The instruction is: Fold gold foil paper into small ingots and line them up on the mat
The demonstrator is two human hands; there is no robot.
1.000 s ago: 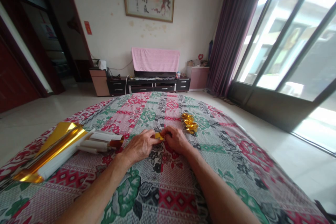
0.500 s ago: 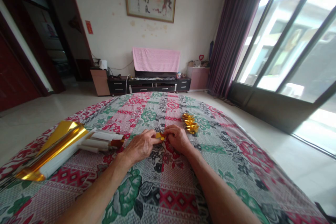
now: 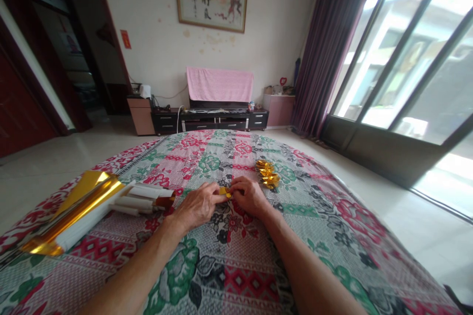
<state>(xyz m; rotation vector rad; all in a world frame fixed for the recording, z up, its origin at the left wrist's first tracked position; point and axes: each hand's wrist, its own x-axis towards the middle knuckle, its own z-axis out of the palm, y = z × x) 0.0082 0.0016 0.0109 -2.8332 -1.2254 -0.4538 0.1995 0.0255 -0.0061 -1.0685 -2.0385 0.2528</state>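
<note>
Between my two hands, low over the patterned tablecloth, is a small piece of gold foil paper. My left hand pinches its left side between thumb and fingers. The fingers of my right hand are closed on its right end and cover part of it. Just beyond my right hand lie several folded gold foil pieces in a short row. To the left of my left hand are several white paper rolls, with a brownish-gold end on the right.
Gold foil sheets, partly curled, lie at the table's left side over a white roll. Past the table's far edge stands a low black cabinet with a pink cloth above it. Windows are at the right.
My right fingers have shifted very slightly on the gold foil paper. My left hand and the other things stay where they were.
</note>
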